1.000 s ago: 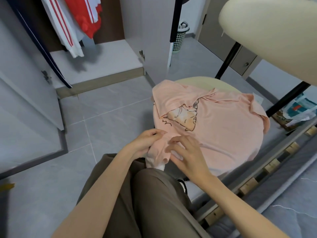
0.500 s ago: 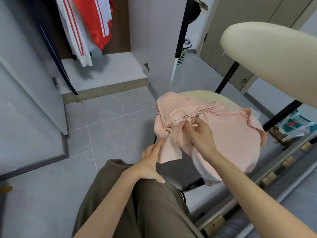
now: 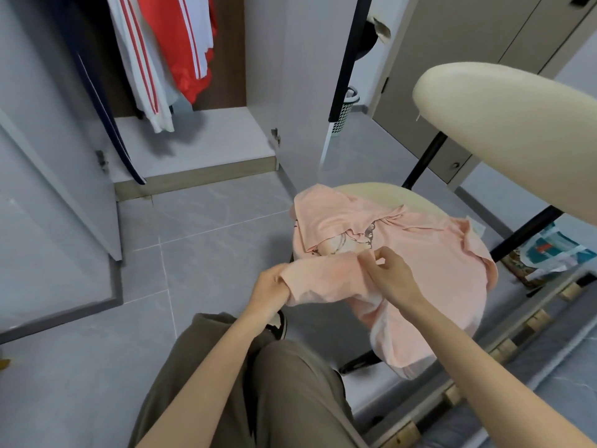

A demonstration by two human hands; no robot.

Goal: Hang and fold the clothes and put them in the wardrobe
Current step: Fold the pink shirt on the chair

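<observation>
**Soft pink shirt on a round seat**

The pink T-shirt (image 3: 436, 253), thin wrinkled cloth, lies over the smooth cream chair seat (image 3: 381, 195), near the open wardrobe (image 3: 193, 140). The left hand (image 3: 269, 286) grips a folded band of it, fingers curled and partly hidden under the cloth. The right hand (image 3: 392, 276) pinches the same band. A flap half covers the print

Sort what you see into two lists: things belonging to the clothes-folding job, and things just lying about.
Job: pink shirt, held by left hand and right hand; cream chair seat beneath it; open wardrobe; hanging clothes.
Lying about: mesh basket; printed bags.
</observation>
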